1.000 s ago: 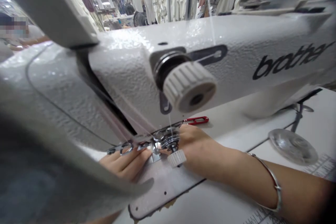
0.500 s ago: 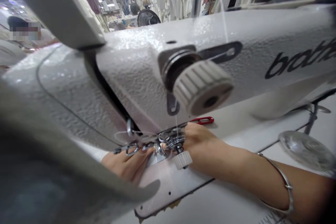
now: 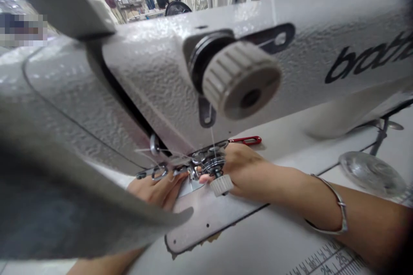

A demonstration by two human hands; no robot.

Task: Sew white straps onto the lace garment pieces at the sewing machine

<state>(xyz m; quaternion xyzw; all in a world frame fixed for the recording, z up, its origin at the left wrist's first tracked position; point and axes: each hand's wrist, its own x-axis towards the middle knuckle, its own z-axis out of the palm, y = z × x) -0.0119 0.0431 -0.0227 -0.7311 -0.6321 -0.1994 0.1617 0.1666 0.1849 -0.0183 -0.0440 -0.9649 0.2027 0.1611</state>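
Observation:
Under the head of a white sewing machine (image 3: 309,60), my two hands flank the presser foot (image 3: 194,174). On its left, my left hand (image 3: 156,190) has its fingers bent and close together, tips by the foot. My right hand (image 3: 243,167) is closed on the other side, with one fingertip showing next to the foot. The small tension dial (image 3: 221,185) and metal thread guides cover part of the fingers. Whatever they pinch is hidden. Red thread snips (image 3: 251,140) show just behind my right hand; I cannot tell whether they touch.
A large tension knob (image 3: 241,80) juts out in front. A blurred grey machine part (image 3: 80,206) blocks the lower left. A clear round bobbin-winder-like disc (image 3: 371,174) stands at right. Ruler markings (image 3: 325,262) run along the table's front. Hanging pale garments and people are behind.
The view has shifted slightly, so the machine sits higher in the picture. Both hands stay beside the presser foot, and more of a right fingertip shows now.

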